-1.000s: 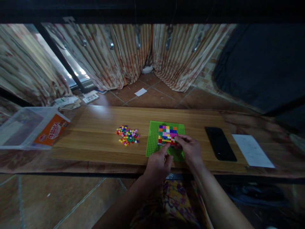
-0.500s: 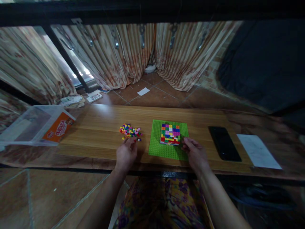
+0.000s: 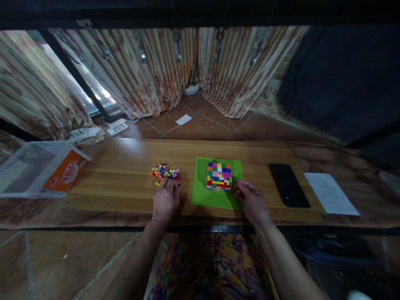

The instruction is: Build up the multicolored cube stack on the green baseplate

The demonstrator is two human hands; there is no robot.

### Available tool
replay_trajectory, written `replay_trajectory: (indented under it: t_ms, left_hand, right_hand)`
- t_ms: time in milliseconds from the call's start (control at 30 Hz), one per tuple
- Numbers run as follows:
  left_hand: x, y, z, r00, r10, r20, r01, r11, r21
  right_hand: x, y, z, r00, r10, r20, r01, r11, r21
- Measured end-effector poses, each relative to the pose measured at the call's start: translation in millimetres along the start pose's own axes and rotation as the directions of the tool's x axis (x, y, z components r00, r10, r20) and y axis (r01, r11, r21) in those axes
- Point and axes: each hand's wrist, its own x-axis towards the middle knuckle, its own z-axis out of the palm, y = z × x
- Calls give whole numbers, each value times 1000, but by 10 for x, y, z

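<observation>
A green baseplate [image 3: 203, 193] lies on the wooden board [image 3: 125, 175], and a block of small multicoloured bricks [image 3: 219, 175] is built on its far right part. To its left lies a loose pile of small coloured bricks [image 3: 165, 172]. My left hand [image 3: 165, 201] rests palm down with its fingertips in the near edge of that pile; what they pinch, if anything, is hidden. My right hand [image 3: 252, 201] rests on the baseplate's near right corner, fingers curled, its fingertips close to the built block.
A black phone [image 3: 288, 185] lies right of the baseplate, with a white sheet of paper [image 3: 330, 193] beyond it. A clear plastic box with an orange label [image 3: 37, 168] stands at the far left. Curtains [image 3: 150, 71] hang behind the tiled floor.
My left hand left the built block and moved left to the loose pile, where it now touches the bricks. My right hand slid back slightly to the baseplate's corner.
</observation>
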Motion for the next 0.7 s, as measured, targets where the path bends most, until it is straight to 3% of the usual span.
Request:
replay_trajectory:
  t_ms: [100, 267, 500, 600, 700]
  left_hand:
    - [-33, 123, -12, 999, -12, 34, 19, 975, -223]
    - [-63, 410, 57, 993, 6, 118, 61, 831, -553]
    - [-30, 781, 155, 984, 62, 165, 70, 721, -689]
    - [-68, 895, 150, 975, 68, 212, 108, 690, -716]
    - [-137, 948, 143, 951, 64, 303, 192, 643, -741]
  right_hand:
    - [-11, -7, 10, 1000, -1, -1, 1, 1000, 7]
    - [-19, -10, 17, 1000, -17, -9, 17, 1000, 11]
    - [-10, 26, -5, 999, -49, -12, 49, 999, -21]
    - [-123, -35, -7, 969, -245, -22, 236, 954, -187]
    - [-324, -171, 4, 870, -459, 178, 491, 786, -375]
